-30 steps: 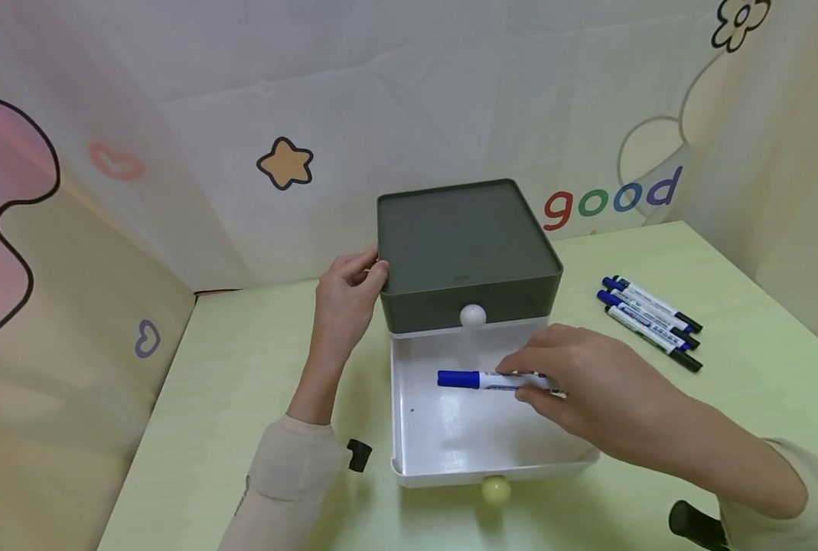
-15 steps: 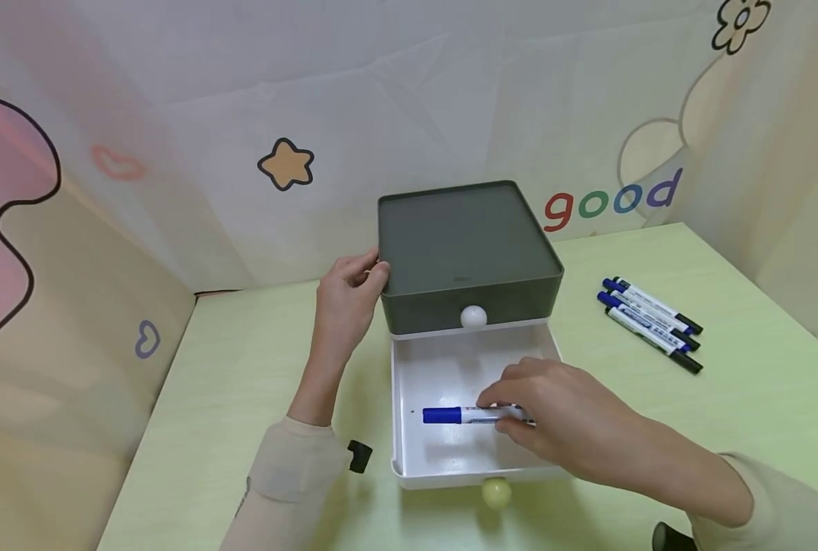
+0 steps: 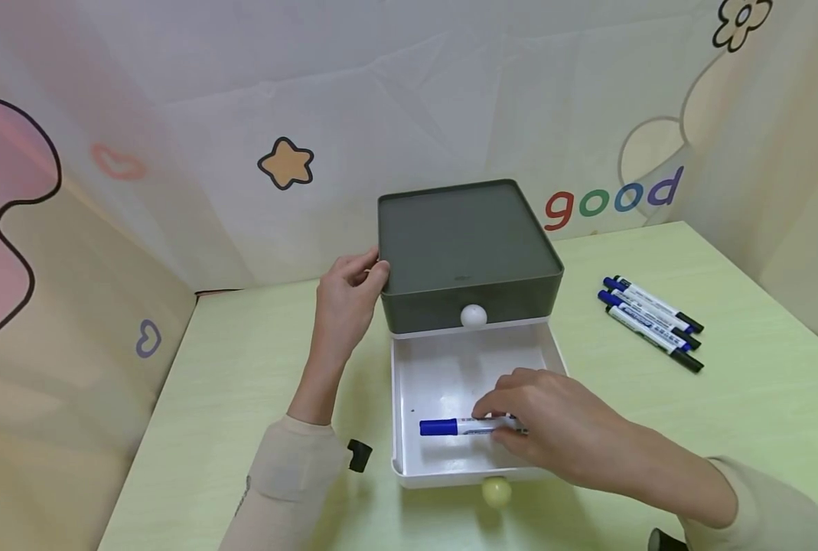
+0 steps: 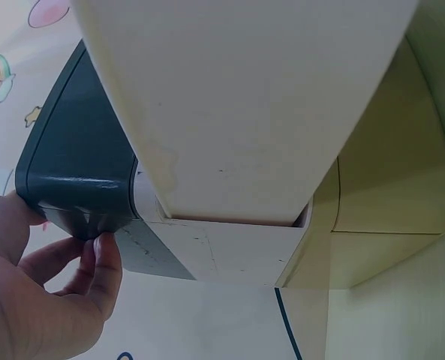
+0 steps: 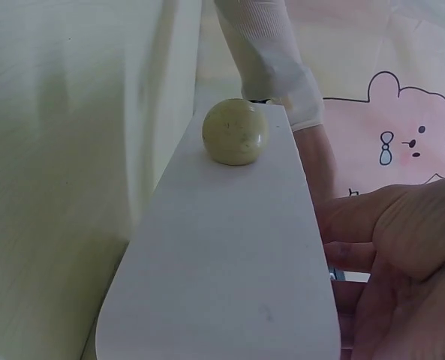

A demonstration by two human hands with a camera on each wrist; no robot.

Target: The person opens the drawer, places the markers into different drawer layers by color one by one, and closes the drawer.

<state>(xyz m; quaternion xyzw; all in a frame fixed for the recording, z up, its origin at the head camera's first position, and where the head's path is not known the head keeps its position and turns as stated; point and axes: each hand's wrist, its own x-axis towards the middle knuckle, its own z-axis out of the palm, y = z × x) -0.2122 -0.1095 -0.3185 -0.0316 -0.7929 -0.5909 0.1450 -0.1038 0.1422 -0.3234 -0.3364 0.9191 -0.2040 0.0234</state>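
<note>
A small desktop drawer box (image 3: 467, 237) with a dark grey-green top stands on the table, its white lower drawer (image 3: 460, 367) pulled out toward me. My left hand (image 3: 345, 302) holds the box's left side, thumb at the top rim and fingertips against the side wall (image 4: 87, 180). Between the thumb and fingers of my right hand (image 3: 563, 428) is a blue-capped whiteboard marker (image 3: 439, 428), lying crosswise low inside the drawer, cap to the left. The marker's other end is hidden by the hand. In the right wrist view, the drawer's front panel (image 5: 222, 240) hides most of the fingers.
Several blue- and black-capped markers (image 3: 650, 317) lie together on the table, right of the box. A white knob (image 3: 474, 316) sits on the upper drawer and a yellow-green knob (image 3: 496, 492) on the lower one. A printed curtain (image 3: 409, 99) hangs behind.
My right hand has moved toward me and slightly left, lowering the marker to near the drawer's front. The left hand has kept its place on the box.
</note>
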